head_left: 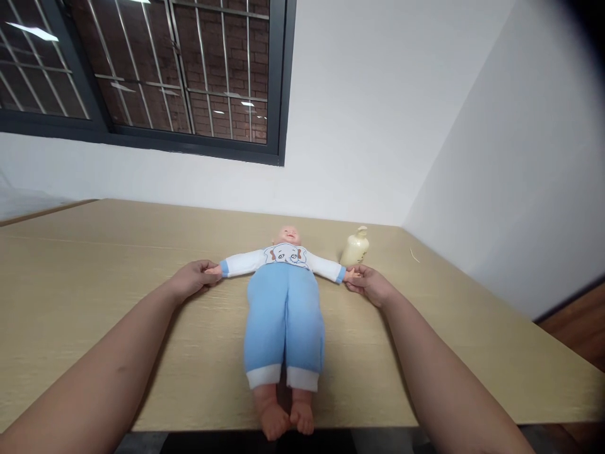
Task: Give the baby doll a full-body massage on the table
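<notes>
A baby doll [286, 309] lies on its back on the table, head toward the wall and bare feet at the near edge. It wears light blue trousers and a white top with a cartoon animal face on the chest. Both its arms are stretched out sideways. My left hand [193, 279] is closed around the doll's hand on the left side. On the other side, my right hand [371, 284] pinches the doll's other hand between thumb and fingers. Just beyond my right hand stands a cream-coloured pump bottle [355, 247].
The wooden table [198, 359] reaches back to a white wall [359, 113]. A thin pale strip [414, 255] lies right of the bottle. A dark-framed window [278, 82] with metal bars is at upper left. Some whitish sheeting [23, 195] shows at far left.
</notes>
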`<state>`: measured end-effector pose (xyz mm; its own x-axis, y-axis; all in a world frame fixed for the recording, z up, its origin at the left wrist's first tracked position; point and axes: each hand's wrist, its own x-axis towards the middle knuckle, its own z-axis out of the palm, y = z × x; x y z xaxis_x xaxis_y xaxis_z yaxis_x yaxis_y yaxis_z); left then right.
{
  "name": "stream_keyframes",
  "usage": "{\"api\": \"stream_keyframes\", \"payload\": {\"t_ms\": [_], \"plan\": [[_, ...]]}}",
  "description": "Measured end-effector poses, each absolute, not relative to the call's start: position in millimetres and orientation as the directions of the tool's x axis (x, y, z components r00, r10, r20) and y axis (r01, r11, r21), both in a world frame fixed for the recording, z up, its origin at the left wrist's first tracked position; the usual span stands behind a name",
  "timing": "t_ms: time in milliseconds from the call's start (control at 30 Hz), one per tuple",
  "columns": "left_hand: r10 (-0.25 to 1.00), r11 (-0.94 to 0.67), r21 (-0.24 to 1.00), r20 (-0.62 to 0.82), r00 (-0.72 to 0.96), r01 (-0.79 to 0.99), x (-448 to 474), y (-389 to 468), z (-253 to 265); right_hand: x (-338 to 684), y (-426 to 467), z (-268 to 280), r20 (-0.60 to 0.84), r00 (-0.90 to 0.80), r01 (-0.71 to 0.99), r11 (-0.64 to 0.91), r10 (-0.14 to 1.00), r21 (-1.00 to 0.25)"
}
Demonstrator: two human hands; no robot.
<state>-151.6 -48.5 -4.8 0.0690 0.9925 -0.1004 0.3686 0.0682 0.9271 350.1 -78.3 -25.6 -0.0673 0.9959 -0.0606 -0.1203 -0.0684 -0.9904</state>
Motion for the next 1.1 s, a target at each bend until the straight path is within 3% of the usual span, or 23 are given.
{"api": "stream_keyframes", "payload": {"t_ms": [167, 333, 567, 767, 1100], "plan": [[0.999, 0.048, 0.895, -0.052, -0.001, 0.443, -142.7, -50.6, -2.3, 343.0, -71.6, -31.7, -0.047, 0.030, -0.047, -0.045, 0.998, -0.998], [0.997, 0.064, 0.942, -0.076, 0.023, 0.328, -143.6, -48.5, -4.7, 345.8, -67.8, -32.7, -0.086, 0.090, -0.062, -0.080, 0.992, -0.995], [0.984, 0.142, 0.963, -0.162, 0.073, 0.228, -161.3, -42.2, -8.8, 354.8, -75.2, -24.6, -0.145, -0.011, -0.166, -0.145, 0.989, -0.975], [0.979, 0.081, 0.969, -0.121, 0.164, 0.234, -154.7, -52.7, 1.3, 356.2, -80.9, -22.1, -0.107, -0.084, -0.217, -0.123, 0.991, -0.968], [0.997, 0.028, 0.929, -0.050, 0.052, 0.369, -140.8, -55.2, 1.6, 338.6, -71.9, -31.6, -0.049, 0.091, -0.025, -0.047, 0.995, -0.999]]}}
